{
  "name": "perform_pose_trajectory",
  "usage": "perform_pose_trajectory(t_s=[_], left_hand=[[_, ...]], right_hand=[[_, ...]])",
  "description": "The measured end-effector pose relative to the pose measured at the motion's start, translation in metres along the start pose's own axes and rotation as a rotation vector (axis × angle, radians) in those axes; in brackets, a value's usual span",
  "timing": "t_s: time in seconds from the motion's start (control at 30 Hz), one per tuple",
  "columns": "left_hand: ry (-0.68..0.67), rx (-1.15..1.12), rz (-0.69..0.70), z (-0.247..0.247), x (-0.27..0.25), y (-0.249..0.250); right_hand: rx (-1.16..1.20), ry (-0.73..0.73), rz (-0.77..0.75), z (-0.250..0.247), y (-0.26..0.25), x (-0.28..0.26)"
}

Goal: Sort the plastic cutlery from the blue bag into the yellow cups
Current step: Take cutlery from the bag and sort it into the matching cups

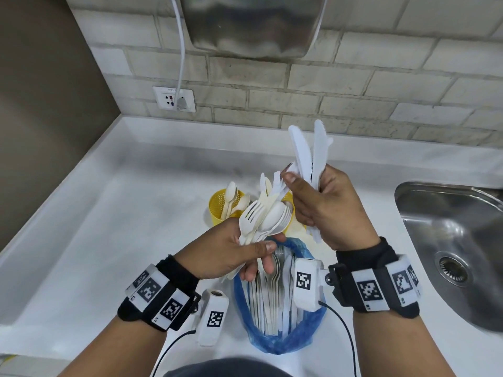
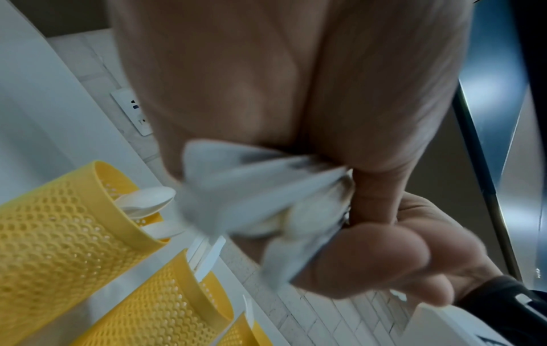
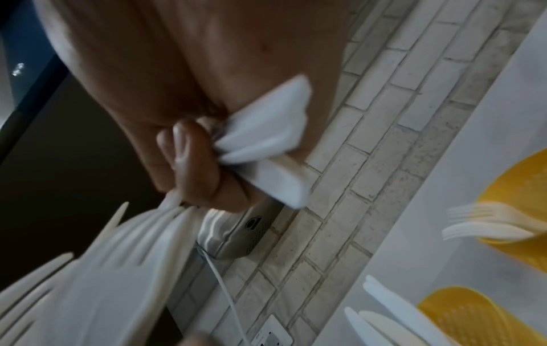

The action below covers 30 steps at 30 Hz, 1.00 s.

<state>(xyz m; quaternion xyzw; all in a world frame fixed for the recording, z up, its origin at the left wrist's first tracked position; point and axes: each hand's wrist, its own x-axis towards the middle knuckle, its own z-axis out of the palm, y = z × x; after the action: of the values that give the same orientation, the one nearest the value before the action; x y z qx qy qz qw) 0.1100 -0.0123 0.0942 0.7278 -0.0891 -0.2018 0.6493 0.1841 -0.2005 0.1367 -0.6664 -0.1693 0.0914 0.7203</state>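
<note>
Above the blue bag, which lies open on the white counter with cutlery still in it, my left hand grips a mixed bundle of forks and spoons. My right hand grips white knives upright, and its thumb and forefinger touch the top of the left bundle. A yellow cup with spoons stands behind my left hand. The left wrist view shows three yellow cups: spoons in one, knives in the middle one, the third at the frame edge. In the right wrist view a cup holds forks.
A steel sink is set into the counter on the right. On the brick wall behind are a wall socket with a white cable and a steel appliance above. A dark wall closes the left side.
</note>
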Motion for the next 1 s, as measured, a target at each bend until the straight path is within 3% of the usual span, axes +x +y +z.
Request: perform_pose_trajectory(t_s=[0.27,0.47,0.63,0.83,1.0], left_hand=[[0.0,-0.004,0.009,-0.002,-0.001,0.0],[0.001,-0.01,0.027,-0.002,-0.002,0.003],[-0.006,-0.011,0.024,-0.002,-0.001,0.002],[-0.011,-0.019,0.018,-0.001,-0.001,0.003],[0.003,0.007,0.022,-0.001,-0.002,0.002]], right_hand=[[0.298,0.325,-0.053,-0.001,-0.006,0.007],[0.709,0.413,-0.019,-0.01,0.001,0.008],[0.838,0.541,-0.033,-0.015,-0.001,0.008],[0.641,0.592,-0.207,-0.011,-0.017,0.005],[0.273,0.391,-0.204,-0.003,-0.025,-0.001]])
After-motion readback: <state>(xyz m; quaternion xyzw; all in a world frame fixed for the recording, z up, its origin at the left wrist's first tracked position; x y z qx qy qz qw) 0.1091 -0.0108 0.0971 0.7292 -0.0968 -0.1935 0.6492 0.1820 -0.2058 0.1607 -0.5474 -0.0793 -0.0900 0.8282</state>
